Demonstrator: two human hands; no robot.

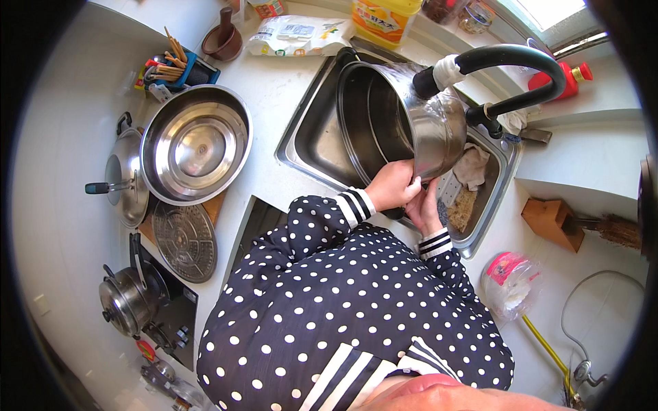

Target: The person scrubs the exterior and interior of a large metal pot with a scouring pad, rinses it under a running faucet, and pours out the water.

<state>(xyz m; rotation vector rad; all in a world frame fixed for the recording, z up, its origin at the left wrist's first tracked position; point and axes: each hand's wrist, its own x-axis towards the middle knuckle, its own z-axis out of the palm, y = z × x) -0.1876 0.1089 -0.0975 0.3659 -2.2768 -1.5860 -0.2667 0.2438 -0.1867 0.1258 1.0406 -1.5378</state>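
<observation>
A large stainless steel pot (437,133) lies tipped on its side over the sink (318,149), its dark hollow facing left. My left hand (390,186) grips the near edge of the pot, fingers curled and thumb toward the right. Just right of it, my right hand (425,208) holds the pot's lower near side from beneath, with some fingers hidden behind the metal. A black tap (514,56) arches over the pot, its spout close above the wall. In the sink's right part lie a pale cloth (471,167) and a tan scrubber (461,209).
Left of the sink are a wide steel basin (203,146), a lidded wok (121,177) and a round steamer rack (185,241). A steel pot (128,303) sits on the stove. Behind stand a wipes pack (300,37) and a yellow jug (385,20). A plastic-wrapped roll (511,285) lies right.
</observation>
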